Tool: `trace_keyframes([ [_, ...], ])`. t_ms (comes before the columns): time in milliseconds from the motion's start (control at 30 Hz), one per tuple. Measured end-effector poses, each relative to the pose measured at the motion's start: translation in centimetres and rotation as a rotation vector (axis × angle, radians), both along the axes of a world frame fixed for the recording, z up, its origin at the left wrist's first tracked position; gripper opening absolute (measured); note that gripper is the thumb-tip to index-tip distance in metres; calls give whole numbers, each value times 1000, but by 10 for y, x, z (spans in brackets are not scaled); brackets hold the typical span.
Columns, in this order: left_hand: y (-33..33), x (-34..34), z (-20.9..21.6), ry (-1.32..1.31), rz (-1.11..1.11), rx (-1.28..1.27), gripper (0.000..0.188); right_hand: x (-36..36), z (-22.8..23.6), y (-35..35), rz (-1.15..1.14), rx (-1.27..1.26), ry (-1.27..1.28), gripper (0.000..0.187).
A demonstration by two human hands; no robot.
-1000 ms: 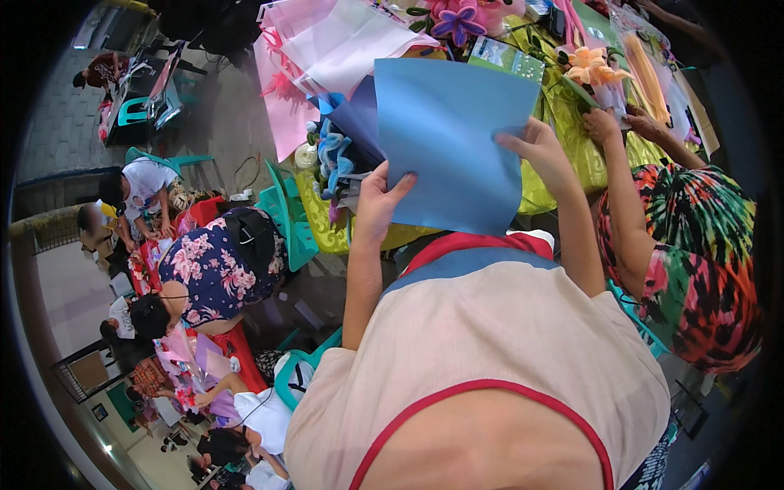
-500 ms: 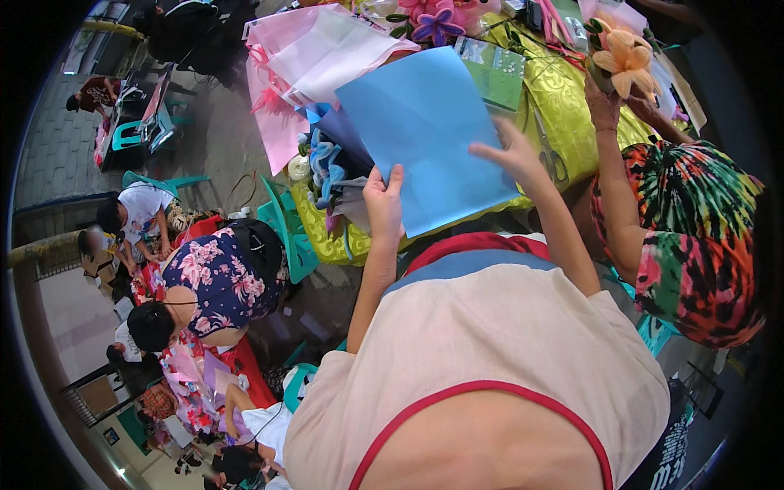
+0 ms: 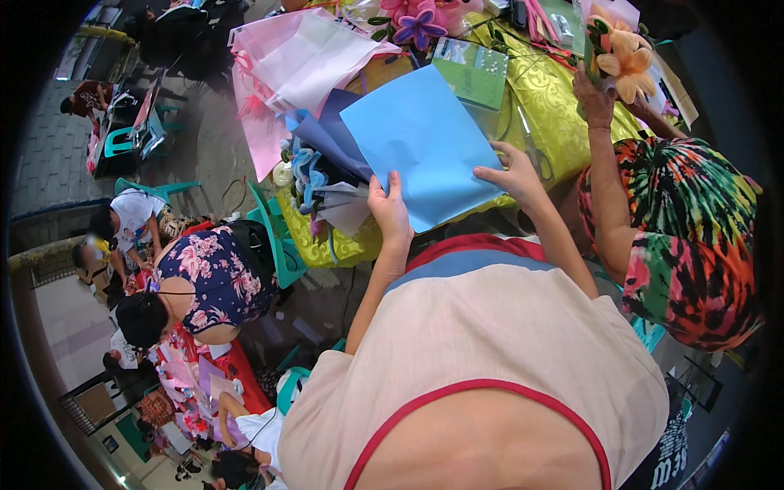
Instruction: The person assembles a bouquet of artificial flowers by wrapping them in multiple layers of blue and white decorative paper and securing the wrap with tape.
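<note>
A light blue sheet of wrapping paper (image 3: pixel 420 143) is held up in front of me, over the table's near edge. My left hand (image 3: pixel 390 211) grips its lower left edge, thumb on the near face. At the right edge, my right hand (image 3: pixel 523 178) has its thumb against the sheet and its fingers curled along the border. Just left of the sheet lies a bouquet with fuzzy blue flowers (image 3: pixel 307 173) and dark blue wrapping (image 3: pixel 331 135), partly covered by the sheet.
Pink and white wrapping (image 3: pixel 306 61) lies at the far left of the yellow-clothed table (image 3: pixel 563 106). A green packet (image 3: pixel 472 73) and scissors (image 3: pixel 535 147) lie right of the sheet. A person at right holds an orange flower (image 3: pixel 627 61). A green chair (image 3: pixel 278 233) stands left.
My right hand, blurred with fingers spread before, has settled at the sheet's right edge. The blue sheet sits slightly lower at its top and looks a bit smaller. The view has shifted slightly.
</note>
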State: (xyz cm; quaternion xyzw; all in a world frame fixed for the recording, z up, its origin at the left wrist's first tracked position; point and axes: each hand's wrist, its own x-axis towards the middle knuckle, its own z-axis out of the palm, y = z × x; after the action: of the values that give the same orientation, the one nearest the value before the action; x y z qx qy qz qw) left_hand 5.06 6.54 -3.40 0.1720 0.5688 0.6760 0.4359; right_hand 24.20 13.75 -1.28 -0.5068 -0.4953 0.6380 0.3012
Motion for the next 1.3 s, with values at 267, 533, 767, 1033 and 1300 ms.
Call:
trace_keyframes([
  [267, -10, 10, -54, -80, -255, -95, 39, 11, -47, -18, -438, -534, 377, 51],
  [533, -6, 14, -26, -30, -210, -47, 37, 4, -20, -36, -579, -540, 841, 29],
  [767, 1, 12, -16, -59, -262, 29, 33, -15, -14, -26, -363, 138, -63, 37],
  [1033, 8, 24, 23, -342, -219, 134, 37, -36, 26, -30, 178, 1045, -577, 52],
  [1300, 8, 18, 19, -423, -267, 70, 31, -48, 33, -40, 519, 950, -492, 65],
])
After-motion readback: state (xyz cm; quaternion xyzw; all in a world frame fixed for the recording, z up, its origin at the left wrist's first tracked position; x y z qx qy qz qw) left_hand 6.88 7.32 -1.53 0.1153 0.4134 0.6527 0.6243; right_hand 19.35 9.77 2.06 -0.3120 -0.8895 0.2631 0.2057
